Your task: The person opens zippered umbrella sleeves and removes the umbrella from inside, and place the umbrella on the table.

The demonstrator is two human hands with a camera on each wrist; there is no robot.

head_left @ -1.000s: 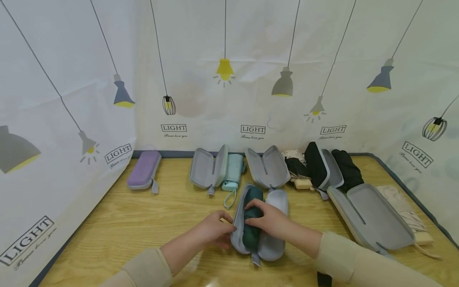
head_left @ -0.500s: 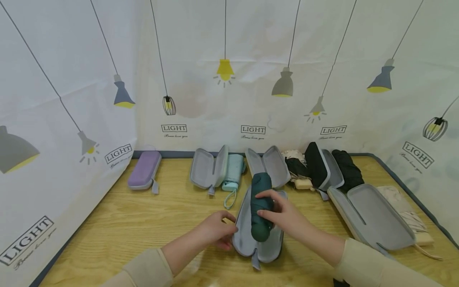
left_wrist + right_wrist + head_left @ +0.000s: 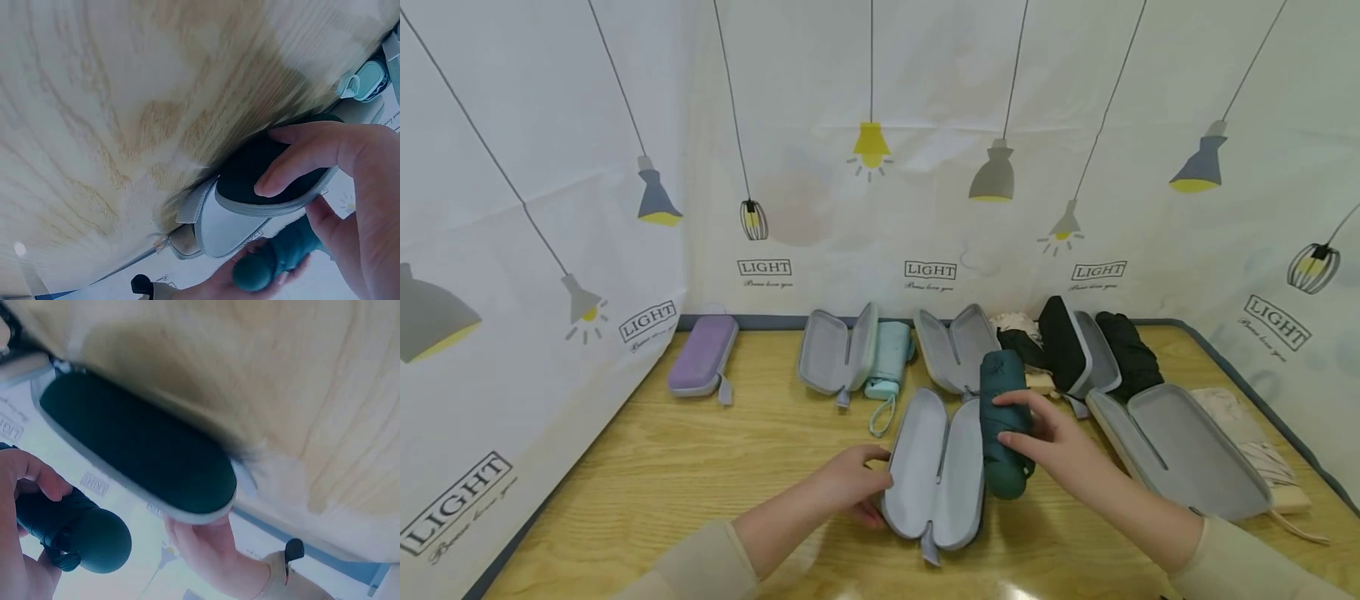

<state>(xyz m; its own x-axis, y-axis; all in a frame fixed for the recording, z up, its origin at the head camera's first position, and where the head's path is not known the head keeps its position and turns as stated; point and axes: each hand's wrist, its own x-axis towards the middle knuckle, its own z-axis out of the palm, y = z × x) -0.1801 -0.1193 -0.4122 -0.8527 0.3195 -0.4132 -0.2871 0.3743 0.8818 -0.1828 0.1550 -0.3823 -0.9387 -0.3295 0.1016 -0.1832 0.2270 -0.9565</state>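
Observation:
An open hard case (image 3: 910,479) with pale grey lining stands on the wooden table in front of me. My left hand (image 3: 853,483) grips its left half, thumb at the rim and fingers on the dark green outer shell (image 3: 244,169), as the left wrist view shows. Just right of the case, my right hand (image 3: 1056,433) holds a folded dark teal umbrella (image 3: 1002,375), thumb and fingers around its middle. In the right wrist view the umbrella's rounded end (image 3: 100,540) hangs beside the case's dark outer shell (image 3: 137,444). Both case halves show bare lining.
A closed purple case (image 3: 702,354) lies at the back left. Open cases (image 3: 825,354) and a mint umbrella (image 3: 889,358) line the back. Toward the right are a black case (image 3: 1060,346), a black umbrella (image 3: 1126,354), a large open case (image 3: 1198,454) and a beige umbrella (image 3: 1225,412).
My right hand has lifted the dark teal umbrella out of the case's left half and carried it right, past the case's edge. My left hand has stayed on the case.

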